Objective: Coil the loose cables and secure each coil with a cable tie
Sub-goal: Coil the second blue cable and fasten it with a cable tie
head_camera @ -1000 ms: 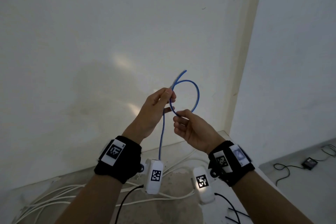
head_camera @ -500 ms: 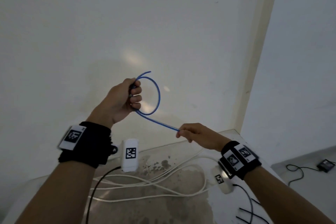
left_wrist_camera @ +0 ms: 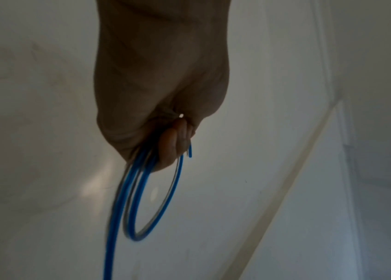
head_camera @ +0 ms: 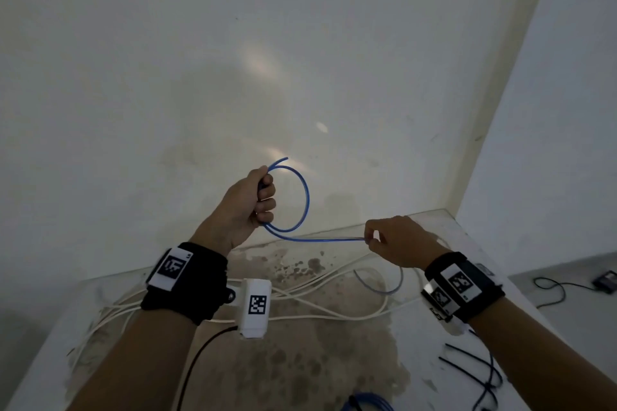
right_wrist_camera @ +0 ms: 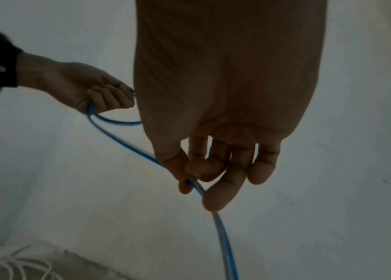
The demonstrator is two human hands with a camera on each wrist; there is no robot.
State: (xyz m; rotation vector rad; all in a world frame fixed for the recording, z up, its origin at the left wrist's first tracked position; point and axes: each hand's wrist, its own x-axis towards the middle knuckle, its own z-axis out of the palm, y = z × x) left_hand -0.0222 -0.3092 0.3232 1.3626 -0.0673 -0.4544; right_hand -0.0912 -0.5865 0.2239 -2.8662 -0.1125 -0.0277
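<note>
A thin blue cable forms one loop held up in front of the white wall. My left hand grips the loop where its strands cross, fingers curled round it, and the cut end pokes out above the fist. From the loop the blue cable runs right to my right hand, which pinches it between thumb and fingertips. Below that hand the cable drops down to the floor. Black cable ties lie on the floor at lower right.
Several loose white cables sprawl over the stained floor below my hands. More blue cable lies at the bottom edge. A black adapter with its lead sits far right. Two walls meet in a corner behind.
My hands have moved apart: the left keeps the loop, the right slid along the cable to the right and down, drawing a straight stretch of it between them.
</note>
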